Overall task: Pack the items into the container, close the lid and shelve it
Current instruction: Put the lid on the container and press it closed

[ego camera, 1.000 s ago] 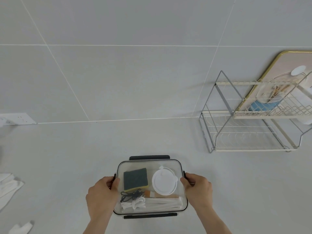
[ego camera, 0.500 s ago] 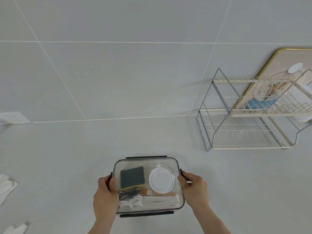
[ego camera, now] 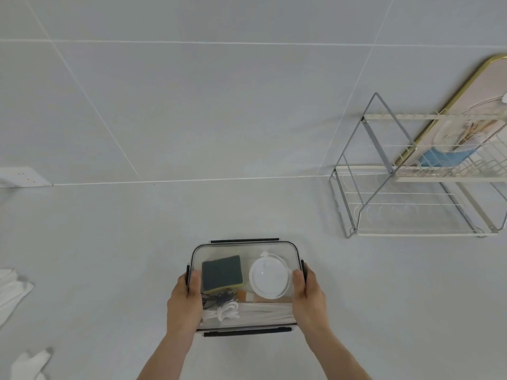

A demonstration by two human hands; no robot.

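A clear rectangular container [ego camera: 245, 249] with a transparent lid and dark latches sits on the grey counter in front of me. Through the lid I see a dark green and yellow sponge [ego camera: 222, 273], a round white lid-like disc [ego camera: 269, 279], a black cord [ego camera: 218, 297], a coiled white cord [ego camera: 223, 313] and long white pieces along the near side. My left hand [ego camera: 184, 300] grips the container's left side, thumb over the lid. My right hand [ego camera: 308, 294] grips its right side the same way.
A two-tier wire dish rack [ego camera: 417, 182] stands at the back right against the tiled wall, with a gold-rimmed tray [ego camera: 466, 105] leaning behind it. A white wall socket [ego camera: 23, 177] is at the left. White cloths [ego camera: 11, 289] lie at the counter's left edge.
Both hands have slid further onto the container's sides, thumbs now over the lid. The view has shifted a little, so the rack sits further right in the frame.
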